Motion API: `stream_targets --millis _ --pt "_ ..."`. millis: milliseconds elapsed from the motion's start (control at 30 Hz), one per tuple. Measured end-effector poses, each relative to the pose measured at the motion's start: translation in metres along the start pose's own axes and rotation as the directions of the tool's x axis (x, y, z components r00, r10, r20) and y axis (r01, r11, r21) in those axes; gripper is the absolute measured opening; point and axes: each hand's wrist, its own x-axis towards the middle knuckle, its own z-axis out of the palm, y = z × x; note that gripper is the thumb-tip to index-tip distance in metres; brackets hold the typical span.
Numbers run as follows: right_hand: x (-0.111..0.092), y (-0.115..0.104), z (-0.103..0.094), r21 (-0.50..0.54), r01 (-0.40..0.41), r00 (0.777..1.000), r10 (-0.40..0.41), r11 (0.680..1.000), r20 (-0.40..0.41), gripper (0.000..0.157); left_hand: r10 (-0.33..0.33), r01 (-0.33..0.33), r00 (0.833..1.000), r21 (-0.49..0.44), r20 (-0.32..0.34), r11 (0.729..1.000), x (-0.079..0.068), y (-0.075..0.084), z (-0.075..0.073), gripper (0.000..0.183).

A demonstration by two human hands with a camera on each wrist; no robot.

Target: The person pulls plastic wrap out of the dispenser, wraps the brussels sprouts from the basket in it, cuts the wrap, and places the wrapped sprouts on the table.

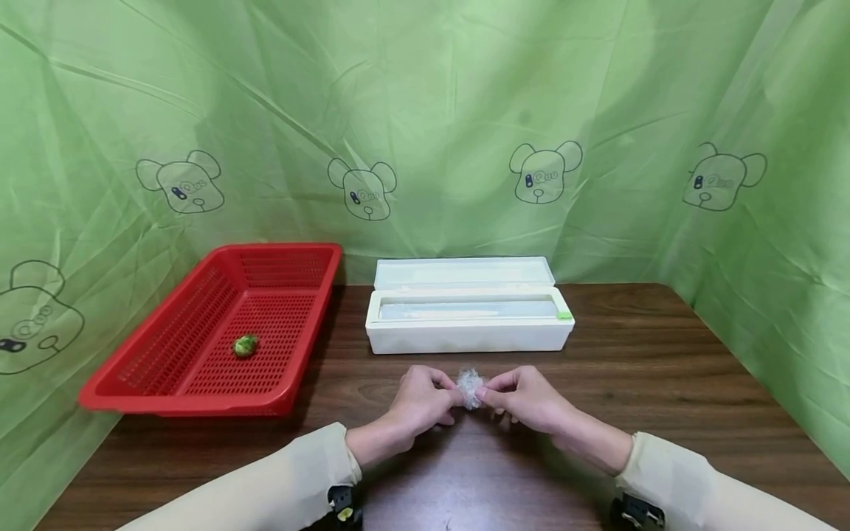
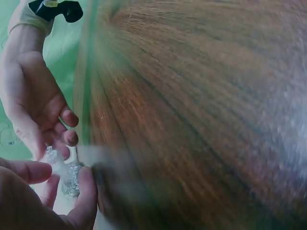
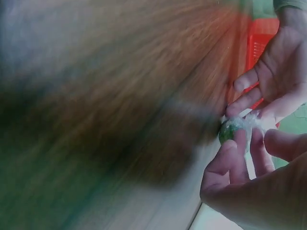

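A small green ball, like a Brussels sprout, wrapped in crinkled cling film [image 1: 470, 388] is between my two hands over the front middle of the table. My left hand [image 1: 425, 398] pinches it from the left with thumb and fingertips. From the other side, my right hand [image 1: 530, 398] grips the film with thumb and index finger. The right wrist view shows the green wrapped sprout [image 3: 227, 132] at the fingertips, with film bunched above it. In the left wrist view, the crinkled bundle [image 2: 71, 179] lies between the fingers of both hands.
Behind my hands stands a white cling film box [image 1: 468, 338], its translucent lid [image 1: 465, 273] raised. A red plastic basket [image 1: 305, 354] sits on the left with one bare Brussels sprout [image 1: 245, 346] in it. Green cloth [image 1: 451, 133] surrounds the wooden table [image 1: 664, 383].
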Motion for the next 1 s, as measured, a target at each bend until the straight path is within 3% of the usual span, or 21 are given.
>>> stream_targets --millis 267,567,700,800,867,933,1000 --pt "0.008 0.006 -0.002 -0.046 0.013 1.0 -0.014 0.999 -0.017 0.02 0.032 -0.029 0.997 -0.043 0.066 0.999 0.003 0.002 -0.005 0.009" --pt "0.014 0.007 -0.001 -0.038 -0.057 0.995 0.054 0.998 -0.079 0.013 0.114 -0.114 0.99 0.001 0.081 0.993 0.016 -0.002 -0.002 0.024" --pt "0.016 0.007 -0.001 -0.072 -0.053 0.993 0.045 0.996 -0.11 0.009 0.111 -0.114 0.989 0.03 0.102 0.993 0.022 -0.002 0.0 0.032" --pt "0.016 0.006 -0.002 -0.154 0.025 0.988 -0.047 0.988 -0.145 0.008 0.093 -0.099 0.99 0.051 0.108 0.994 0.023 0.0 0.001 0.027" --pt "0.016 0.007 -0.003 -0.212 0.127 0.971 -0.166 0.969 -0.175 0.012 0.086 -0.092 0.99 0.048 0.11 0.995 0.023 0.0 0.001 0.022" --pt "0.016 0.008 -0.004 -0.279 0.261 0.929 -0.319 0.924 -0.186 0.021 0.081 -0.086 0.991 0.045 0.107 0.995 0.024 0.0 0.001 0.019" --pt "0.015 0.009 -0.004 -0.341 0.384 0.877 -0.455 0.858 -0.157 0.028 0.077 -0.081 0.991 0.036 0.106 0.996 0.025 0.0 0.001 0.018"
